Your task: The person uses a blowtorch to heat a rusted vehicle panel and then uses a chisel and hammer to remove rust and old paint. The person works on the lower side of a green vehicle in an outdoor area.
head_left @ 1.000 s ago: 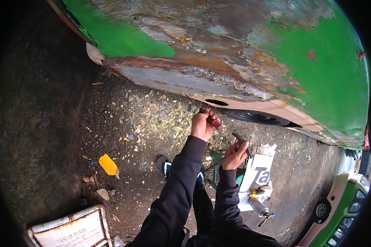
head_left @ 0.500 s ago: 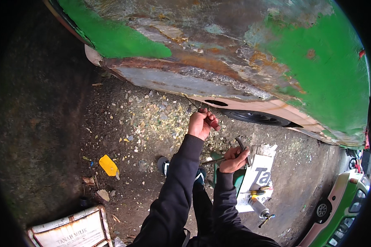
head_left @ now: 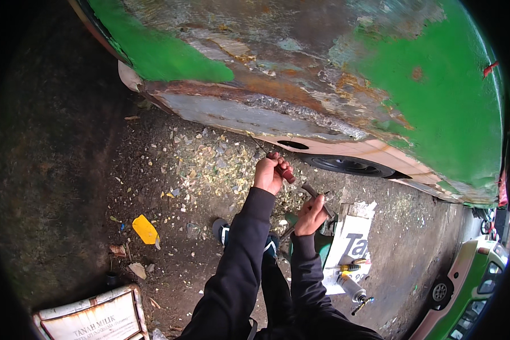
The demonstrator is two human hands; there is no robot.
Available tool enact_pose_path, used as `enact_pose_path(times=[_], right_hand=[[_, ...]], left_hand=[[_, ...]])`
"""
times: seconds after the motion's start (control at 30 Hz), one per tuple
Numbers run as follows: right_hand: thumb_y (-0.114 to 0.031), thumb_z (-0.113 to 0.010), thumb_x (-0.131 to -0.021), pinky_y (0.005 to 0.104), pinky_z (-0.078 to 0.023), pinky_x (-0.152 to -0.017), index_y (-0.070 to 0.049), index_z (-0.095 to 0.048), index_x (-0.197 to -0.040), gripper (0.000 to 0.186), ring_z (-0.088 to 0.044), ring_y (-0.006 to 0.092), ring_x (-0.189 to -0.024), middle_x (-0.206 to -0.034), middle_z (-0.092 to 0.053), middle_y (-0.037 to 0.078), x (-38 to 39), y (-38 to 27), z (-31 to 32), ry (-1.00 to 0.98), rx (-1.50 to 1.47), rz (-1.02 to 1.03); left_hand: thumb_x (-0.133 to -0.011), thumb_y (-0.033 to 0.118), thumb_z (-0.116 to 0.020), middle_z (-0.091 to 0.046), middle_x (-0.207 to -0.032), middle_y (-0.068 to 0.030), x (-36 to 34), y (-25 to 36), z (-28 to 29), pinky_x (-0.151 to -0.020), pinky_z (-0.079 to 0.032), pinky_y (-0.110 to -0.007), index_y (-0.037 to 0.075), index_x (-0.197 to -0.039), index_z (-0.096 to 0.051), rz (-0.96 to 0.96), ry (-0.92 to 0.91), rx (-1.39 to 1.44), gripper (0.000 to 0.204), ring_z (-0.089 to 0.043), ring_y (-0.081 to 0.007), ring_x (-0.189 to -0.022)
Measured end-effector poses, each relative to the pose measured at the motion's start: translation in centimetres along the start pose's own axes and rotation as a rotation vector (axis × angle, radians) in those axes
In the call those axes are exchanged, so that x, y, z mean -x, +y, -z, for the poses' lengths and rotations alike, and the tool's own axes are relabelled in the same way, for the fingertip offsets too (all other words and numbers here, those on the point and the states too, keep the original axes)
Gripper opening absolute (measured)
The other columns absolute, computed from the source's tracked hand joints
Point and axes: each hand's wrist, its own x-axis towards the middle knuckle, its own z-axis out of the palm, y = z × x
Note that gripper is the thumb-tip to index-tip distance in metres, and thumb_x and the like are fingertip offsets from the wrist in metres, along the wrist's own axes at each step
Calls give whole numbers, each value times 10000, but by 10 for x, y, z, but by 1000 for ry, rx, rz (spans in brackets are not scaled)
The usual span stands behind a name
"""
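Observation:
My left hand (head_left: 269,174) is closed round a red-handled screwdriver (head_left: 287,174). Its thin shaft slants up and left, and the tip is at the lower edge of the van's patched grey sill (head_left: 221,116); whether it touches is too small to tell. Just to the right and nearer to me, my right hand (head_left: 310,216) grips a hammer (head_left: 317,199). The hammer's head lies close to the butt of the screwdriver handle, with a small gap between them. Above both hands curves the vehicle body (head_left: 300,62), with green paint around bare, rusty metal.
Paint and filler chips (head_left: 209,164) litter the ground under the sill. A wheel (head_left: 351,164) sits right of the hands. On a white printed sheet (head_left: 348,238) lie a yellow-black screwdriver (head_left: 351,266) and a spray can (head_left: 352,288). A yellow scrap (head_left: 145,229) and a framed sign (head_left: 90,317) are leftward.
The hammer in my right hand has swung up and left, closer to the screwdriver's butt. My left hand has shifted slightly left in the picture, still holding the screwdriver at the sill.

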Motion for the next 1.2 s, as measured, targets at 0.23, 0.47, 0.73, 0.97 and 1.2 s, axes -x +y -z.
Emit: enact_pose_path(times=[0.23,0.47,0.73,0.97,1.2], right_hand=[[-296,-421,-1039,266,-285,-487,-13,-531,-829,369,-351,59,-543,-613,-367,-37,-5,24,10,-55,217,43],[-324,-426,-1040,269,-263,-484,7,-546,-932,368,-330,81,-528,-617,-372,-37,0,13,-17,-84,330,271],[-359,-447,-1030,206,-203,-414,-92,-509,-874,316,-294,7,-489,-629,-333,-70,7,-12,7,20,-67,-48],[-379,-428,-1026,218,-185,-426,-74,-501,-897,340,-272,17,-484,-619,-333,-70,8,-15,9,-13,-92,-76],[-463,-458,-988,249,-204,-438,-62,-435,-796,445,-283,55,-470,-567,-348,-38,16,-15,4,-163,-115,161]], left_hand=[[-871,-53,-386,-467,-771,-47,4,-2,0,-687,-460,-418,44,-951,-498,0,26,24,169,-454,-191,-672],[-893,-28,-388,-461,-775,-42,5,-1,-8,-689,-460,-405,41,-942,-506,-15,25,2,145,-447,-186,-672],[-1017,170,-440,-351,-659,47,17,7,-4,-564,-366,-279,63,-922,-507,71,67,109,158,-345,-86,-556],[-1028,167,-438,-316,-633,62,24,16,-6,-495,-316,-225,63,-906,-491,128,-18,206,168,-301,-57,-520],[-1033,180,-441,-287,-610,70,15,22,2,-441,-315,-210,53,-902,-490,203,-126,259,189,-283,-45,-476]])
